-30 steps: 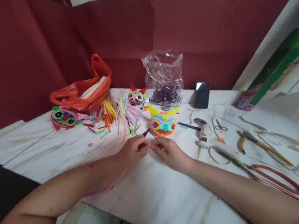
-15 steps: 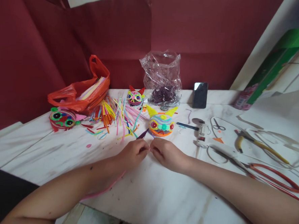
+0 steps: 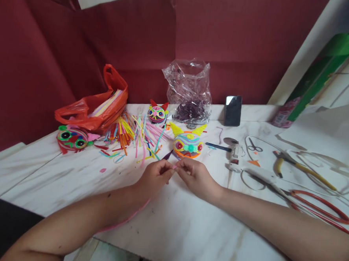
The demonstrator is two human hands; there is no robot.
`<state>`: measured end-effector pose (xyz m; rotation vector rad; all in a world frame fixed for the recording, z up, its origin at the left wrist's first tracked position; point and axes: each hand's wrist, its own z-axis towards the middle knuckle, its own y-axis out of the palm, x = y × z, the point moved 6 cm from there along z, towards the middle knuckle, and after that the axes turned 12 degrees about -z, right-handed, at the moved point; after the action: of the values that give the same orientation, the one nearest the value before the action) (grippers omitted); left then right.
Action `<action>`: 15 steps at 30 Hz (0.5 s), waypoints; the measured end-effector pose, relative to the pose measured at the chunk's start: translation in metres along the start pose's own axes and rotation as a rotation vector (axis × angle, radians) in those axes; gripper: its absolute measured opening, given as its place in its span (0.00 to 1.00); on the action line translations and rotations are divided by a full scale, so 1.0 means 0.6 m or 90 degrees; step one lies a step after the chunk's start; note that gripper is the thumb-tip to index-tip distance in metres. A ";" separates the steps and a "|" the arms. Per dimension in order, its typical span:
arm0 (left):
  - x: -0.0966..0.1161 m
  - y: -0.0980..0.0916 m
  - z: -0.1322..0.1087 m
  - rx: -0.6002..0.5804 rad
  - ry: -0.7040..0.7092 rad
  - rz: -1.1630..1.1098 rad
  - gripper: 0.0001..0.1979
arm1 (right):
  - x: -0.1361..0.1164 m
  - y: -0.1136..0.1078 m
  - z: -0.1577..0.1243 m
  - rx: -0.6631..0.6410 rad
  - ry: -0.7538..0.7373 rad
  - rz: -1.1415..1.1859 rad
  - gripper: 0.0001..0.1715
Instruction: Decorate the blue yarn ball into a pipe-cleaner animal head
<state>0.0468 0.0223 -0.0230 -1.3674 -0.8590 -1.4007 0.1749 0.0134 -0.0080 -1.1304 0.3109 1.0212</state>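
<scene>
My left hand [image 3: 155, 176] and my right hand [image 3: 193, 177] meet above the table, fingers pinched together. Between their fingertips shows a small pink bit of a fuzzy pipe cleaner [image 3: 127, 218], whose long pink tail hangs beneath my left forearm. A dark purple pointed thing [image 3: 168, 155] sticks out just beyond my left fingers; I cannot tell whether they grip it. Right behind my hands stands a lion-like head [image 3: 188, 145] made of coloured pipe cleaners, with yellow ears, red eyes and an orange mouth.
Two similar heads, one with red horns [image 3: 158, 113] and one green-eyed [image 3: 75, 138], sit behind and left. Cut pipe cleaners [image 3: 125, 133] lie beside a red plastic bag [image 3: 87, 109]. A clear bag [image 3: 191, 96], phone [image 3: 233, 110], glue gun [image 3: 236, 156], pliers [image 3: 305, 168] and red-handled scissors [image 3: 320, 206] stand or lie around.
My fingertips have shifted slightly, and my left fingers have rolled so more of the pink bit shows between the hands. The things on the table stay put.
</scene>
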 end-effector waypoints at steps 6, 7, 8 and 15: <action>-0.008 0.000 0.009 -0.079 -0.014 0.101 0.11 | 0.001 0.004 0.003 -0.075 -0.054 -0.081 0.08; -0.005 0.000 0.008 -0.081 0.008 0.137 0.10 | 0.000 0.003 0.003 -0.084 -0.068 -0.100 0.08; 0.000 0.000 0.006 -0.082 0.035 0.173 0.09 | -0.003 0.002 0.003 -0.093 -0.088 -0.121 0.09; 0.022 0.000 0.002 -0.073 0.095 0.180 0.07 | -0.006 0.002 0.005 -0.124 -0.087 -0.058 0.10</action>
<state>0.0484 0.0212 -0.0096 -1.3897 -0.4731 -1.3265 0.1710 0.0140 -0.0052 -1.2311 0.0510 1.0581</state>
